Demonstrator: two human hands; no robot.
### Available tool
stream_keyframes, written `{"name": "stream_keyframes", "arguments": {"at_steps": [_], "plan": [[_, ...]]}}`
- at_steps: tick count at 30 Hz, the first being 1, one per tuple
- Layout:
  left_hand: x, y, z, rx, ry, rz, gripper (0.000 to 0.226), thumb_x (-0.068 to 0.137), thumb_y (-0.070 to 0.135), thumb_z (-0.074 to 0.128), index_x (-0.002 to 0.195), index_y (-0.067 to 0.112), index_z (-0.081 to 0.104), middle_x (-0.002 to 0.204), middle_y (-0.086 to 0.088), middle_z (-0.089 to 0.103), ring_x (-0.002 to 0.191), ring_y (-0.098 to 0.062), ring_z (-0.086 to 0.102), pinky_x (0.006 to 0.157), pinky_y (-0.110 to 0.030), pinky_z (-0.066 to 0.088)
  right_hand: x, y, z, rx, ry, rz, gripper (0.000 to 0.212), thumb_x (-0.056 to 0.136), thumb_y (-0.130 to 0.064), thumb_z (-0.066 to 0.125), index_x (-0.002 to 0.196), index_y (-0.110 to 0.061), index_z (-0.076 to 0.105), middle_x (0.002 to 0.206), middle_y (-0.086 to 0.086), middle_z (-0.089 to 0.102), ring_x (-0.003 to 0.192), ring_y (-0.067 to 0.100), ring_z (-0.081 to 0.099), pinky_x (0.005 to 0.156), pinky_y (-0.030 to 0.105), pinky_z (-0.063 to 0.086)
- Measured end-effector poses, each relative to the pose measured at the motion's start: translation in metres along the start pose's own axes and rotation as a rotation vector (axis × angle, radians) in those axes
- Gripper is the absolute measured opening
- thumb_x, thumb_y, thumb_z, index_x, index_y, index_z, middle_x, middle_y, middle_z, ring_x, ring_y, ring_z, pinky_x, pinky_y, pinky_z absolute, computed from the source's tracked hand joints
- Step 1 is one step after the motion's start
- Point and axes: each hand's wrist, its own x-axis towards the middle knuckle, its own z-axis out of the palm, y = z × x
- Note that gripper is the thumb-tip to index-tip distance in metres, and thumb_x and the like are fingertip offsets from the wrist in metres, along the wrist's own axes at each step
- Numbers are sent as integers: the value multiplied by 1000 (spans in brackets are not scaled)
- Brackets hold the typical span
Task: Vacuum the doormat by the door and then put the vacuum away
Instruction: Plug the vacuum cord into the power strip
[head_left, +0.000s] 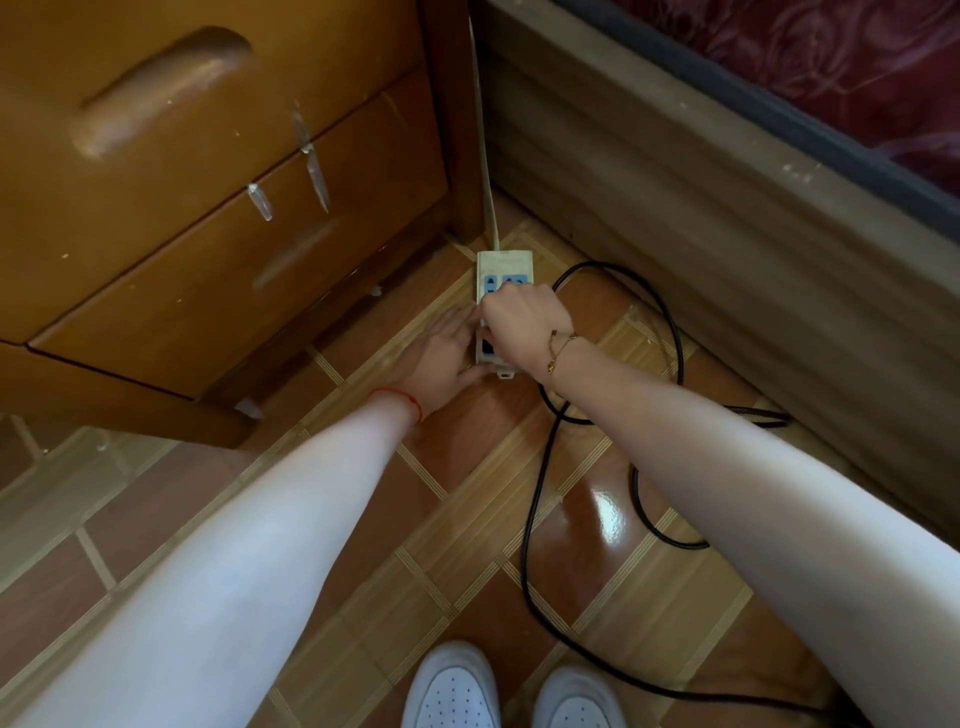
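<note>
- Left hand lies flat, fingers straight, pressing the power strip's side.
- Right hand curls down over the strip, its grip hidden.

The right hand covers the middle of the power strip, so the plug and whatever its fingers grip cannot be seen. The left hand hides the strip's left edge. The black cord passes under the right forearm and runs off the bottom edge; the vacuum itself is out of frame. The shoes are cut off at the bottom, the bed at the right, the cabinet at the top and left.
</note>
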Motion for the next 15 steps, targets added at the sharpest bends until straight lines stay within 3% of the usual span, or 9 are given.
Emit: {"name": "stream_keyframes", "arguments": {"at_steps": [3, 10, 13, 15], "plan": [[-2, 2, -2, 23, -12, 5, 92, 83, 75, 36, 149, 11, 26, 154, -11, 32, 143, -24, 27, 118, -44, 23, 1, 0, 0, -7, -5, -3, 19, 96, -19, 51, 104, -8, 64, 106, 10, 65, 96, 25, 64, 67, 33, 39], [-7, 2, -6, 35, -2, 22, 79, 89, 51, 57, 149, 8, 28, 153, -14, 31, 143, -26, 26, 117, -46, 23, -3, 19, 9, 183, 3, 141, 56, 92, -61, 44, 107, -11, 62, 100, 8, 65, 89, 25, 64, 62, 31, 39], [-17, 26, -33, 34, -10, 5, 75, 91, 41, 59, 149, 6, 26, 155, -14, 28, 144, -26, 22, 120, -35, 9, -8, 32, -7, 352, 10, 198, 56, 93, -58, 46, 121, -10, 56, 105, 9, 63, 97, 28, 62, 64, 31, 42], [-24, 43, -56, 58, -57, -57, 74, 94, 37, 55, 151, 7, 19, 158, -13, 19, 147, -24, 13, 117, -29, 2, -20, 40, -26, 412, 2, 226, 54, 92, -54, 50, 124, -11, 54, 107, 9, 63, 101, 29, 60, 74, 35, 49]]}}
